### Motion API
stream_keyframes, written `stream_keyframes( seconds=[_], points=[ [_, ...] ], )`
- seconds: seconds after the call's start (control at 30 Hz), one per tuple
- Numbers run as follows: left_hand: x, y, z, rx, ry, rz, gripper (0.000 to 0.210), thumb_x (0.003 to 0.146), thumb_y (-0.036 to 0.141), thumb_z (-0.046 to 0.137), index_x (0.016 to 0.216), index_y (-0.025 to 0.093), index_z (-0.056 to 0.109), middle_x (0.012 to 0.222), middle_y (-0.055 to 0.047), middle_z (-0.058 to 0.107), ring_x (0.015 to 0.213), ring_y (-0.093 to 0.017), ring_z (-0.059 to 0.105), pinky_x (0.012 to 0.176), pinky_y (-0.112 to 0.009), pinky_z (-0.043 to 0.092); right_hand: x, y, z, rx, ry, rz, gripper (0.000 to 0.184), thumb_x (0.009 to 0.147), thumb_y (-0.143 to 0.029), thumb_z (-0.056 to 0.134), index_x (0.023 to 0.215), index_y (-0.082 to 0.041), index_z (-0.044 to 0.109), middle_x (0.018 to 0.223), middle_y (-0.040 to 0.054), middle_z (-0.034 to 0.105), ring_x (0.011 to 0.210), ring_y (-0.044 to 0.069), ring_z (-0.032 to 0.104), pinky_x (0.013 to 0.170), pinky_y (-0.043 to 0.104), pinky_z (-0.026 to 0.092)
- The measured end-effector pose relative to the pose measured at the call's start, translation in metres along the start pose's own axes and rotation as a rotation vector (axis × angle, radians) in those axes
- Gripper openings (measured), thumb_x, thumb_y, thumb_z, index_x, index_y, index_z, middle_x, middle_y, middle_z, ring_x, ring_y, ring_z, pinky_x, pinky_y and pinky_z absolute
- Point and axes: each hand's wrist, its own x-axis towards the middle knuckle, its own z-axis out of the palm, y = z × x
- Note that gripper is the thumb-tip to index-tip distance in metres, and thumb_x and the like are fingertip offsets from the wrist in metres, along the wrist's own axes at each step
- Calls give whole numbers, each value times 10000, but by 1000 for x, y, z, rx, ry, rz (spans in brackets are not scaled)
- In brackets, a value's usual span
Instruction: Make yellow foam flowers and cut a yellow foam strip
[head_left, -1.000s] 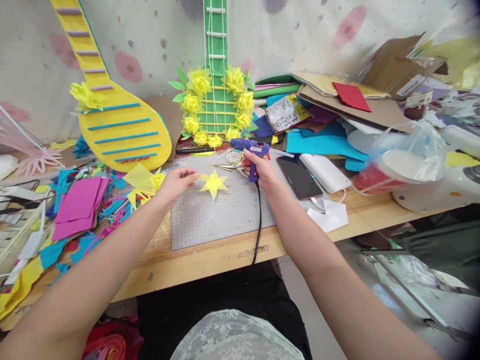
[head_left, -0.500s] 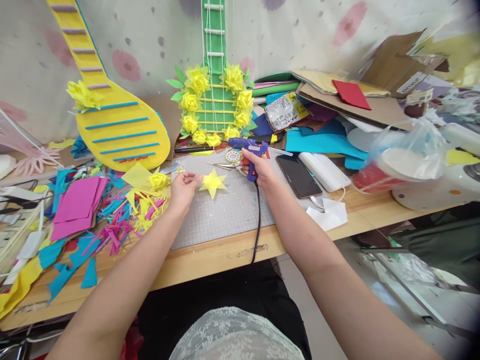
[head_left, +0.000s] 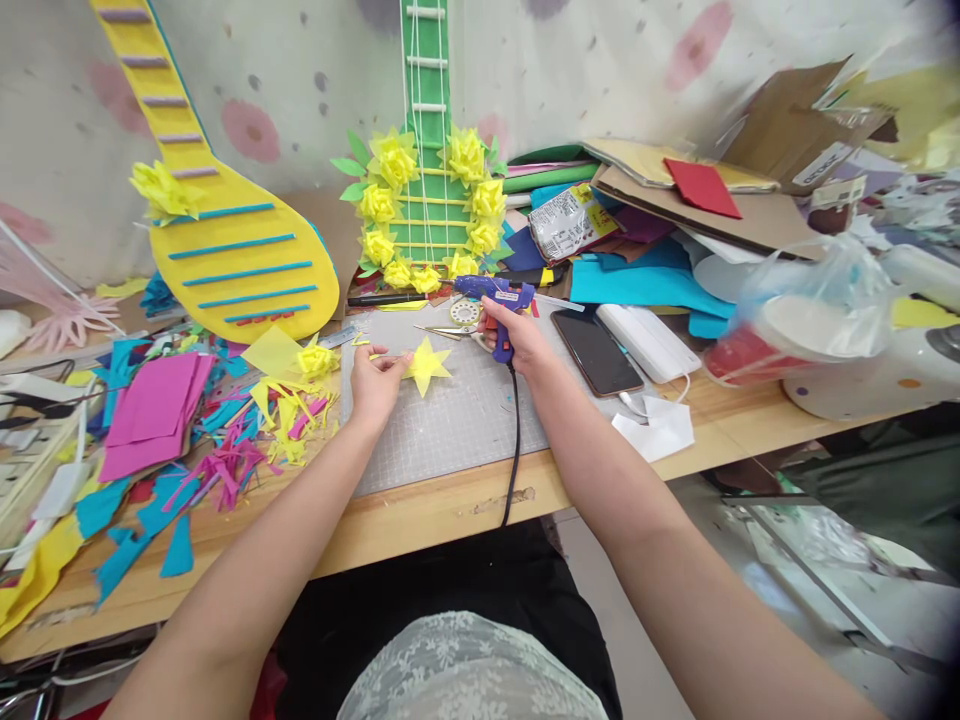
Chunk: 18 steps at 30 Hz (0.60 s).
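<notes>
My left hand [head_left: 377,388] is closed in a pinch at the left point of a yellow paper star [head_left: 428,368], which is over the grey cutting mat [head_left: 442,440]. The fingers cover that point of the star. Wrapped in my right hand [head_left: 519,340] is a blue glue gun [head_left: 491,292], its nozzle turned left and its black cord [head_left: 515,450] hanging over the table edge. Below the gun are scissors [head_left: 442,331] and a white tape roll [head_left: 465,312]. Behind them stands a green paper guitar [head_left: 429,130] ringed with yellow paper flowers [head_left: 393,160].
A yellow paper instrument [head_left: 247,240] leans at the back left. Coloured scraps [head_left: 225,465] and magenta sheets [head_left: 154,415] cover the left side. To the right lie a phone [head_left: 598,352], a white power bank [head_left: 637,342] and a bagged cup [head_left: 795,335].
My left hand has shifted slightly right, its fingertips now overlapping the star's left point. My right hand and the glue gun stay nearly still.
</notes>
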Motion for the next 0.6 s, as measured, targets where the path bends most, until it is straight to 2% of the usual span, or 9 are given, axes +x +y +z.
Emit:
stream_keyframes(
  seconds=[0.23,0.43,0.6],
  points=[
    [3,-5,-3,37,-28,41,437,551,276,737,874,200,452,699,30,604,626,-115,580,618,-241,415,-1,-1,0,-4,1,0,416,615,-530,724,620,-173,510,529,-30,546,384,29,371,358,190,289],
    [3,-2,-4,100,-10,104,452,507,210,757,857,195,470,723,41,567,550,-72,473,569,-218,392,-1,-2,1,8,-3,3,398,627,-514,724,611,-175,515,528,-27,544,382,33,379,361,199,285],
    [4,-1,-5,89,-46,111,422,548,213,742,874,192,475,756,21,580,574,-77,502,598,-226,415,0,-1,0,-15,9,11,408,629,-525,719,612,-175,509,531,-27,539,383,32,379,361,197,289]
  ],
)
